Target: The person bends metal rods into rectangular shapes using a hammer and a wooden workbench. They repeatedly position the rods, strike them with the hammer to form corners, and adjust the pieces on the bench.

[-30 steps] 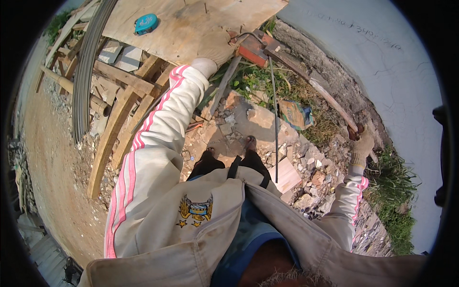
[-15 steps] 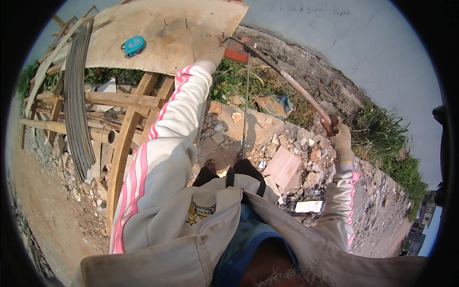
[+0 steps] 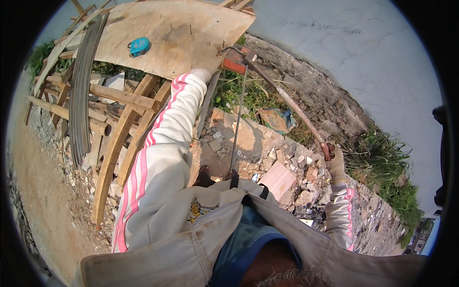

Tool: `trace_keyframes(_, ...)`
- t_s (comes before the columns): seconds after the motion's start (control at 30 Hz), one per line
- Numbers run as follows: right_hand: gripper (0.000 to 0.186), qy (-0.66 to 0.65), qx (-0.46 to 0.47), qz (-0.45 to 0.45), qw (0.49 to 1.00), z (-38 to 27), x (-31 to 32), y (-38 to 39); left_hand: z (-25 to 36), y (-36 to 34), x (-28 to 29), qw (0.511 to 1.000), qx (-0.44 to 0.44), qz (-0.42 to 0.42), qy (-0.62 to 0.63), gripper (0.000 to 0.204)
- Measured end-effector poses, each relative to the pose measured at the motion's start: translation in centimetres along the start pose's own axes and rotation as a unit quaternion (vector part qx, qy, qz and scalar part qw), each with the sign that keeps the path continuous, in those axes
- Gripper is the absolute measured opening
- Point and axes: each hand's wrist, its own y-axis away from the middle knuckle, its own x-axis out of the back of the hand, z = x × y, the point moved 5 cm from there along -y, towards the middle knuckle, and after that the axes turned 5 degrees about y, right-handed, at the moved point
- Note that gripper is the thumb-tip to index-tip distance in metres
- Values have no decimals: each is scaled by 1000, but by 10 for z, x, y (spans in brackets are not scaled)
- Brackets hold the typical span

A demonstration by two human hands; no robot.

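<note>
My right hand [image 3: 336, 162], in a knitted glove, is wrapped round the near end of a long rusty metal bar [image 3: 299, 111]. The bar slants up and left to a red metal block [image 3: 234, 65] at the board's corner. A dark curved piece of metal [image 3: 233, 48] arches over that block. From there a thin steel rod [image 3: 238, 114] runs down toward my feet. My left arm stretches to the plywood board [image 3: 158, 24]; my gloved left hand [image 3: 209, 60] is by its near right corner, close to the block. Its fingers blend with the board and cannot be made out.
A blue tape measure [image 3: 139, 46] lies on the board, where a few nails stick up. A bundle of thin steel rods [image 3: 82, 95] hangs over the left side. Wooden beams [image 3: 119, 143] prop the board. Rubble [image 3: 306, 184] and a pinkish tile [image 3: 278, 181] lie below, with a wall [image 3: 373, 62] beyond.
My right hand has pulled the near end of the bar toward me. The steel rod's lower end has shifted left. The whole view has also moved slightly.
</note>
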Motion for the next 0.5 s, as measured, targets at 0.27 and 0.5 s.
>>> trace_keyframes(0.27, 44, 59, 5, 12, 998, -24, 7, 0, -16, -2, -16, 999, 18, 23, 45, 34)
trace_keyframes(0.5, 55, 182, 37, 35, 982, -60, 20, 15, -13, -3, -13, 999, 19, 0, 35, 36)
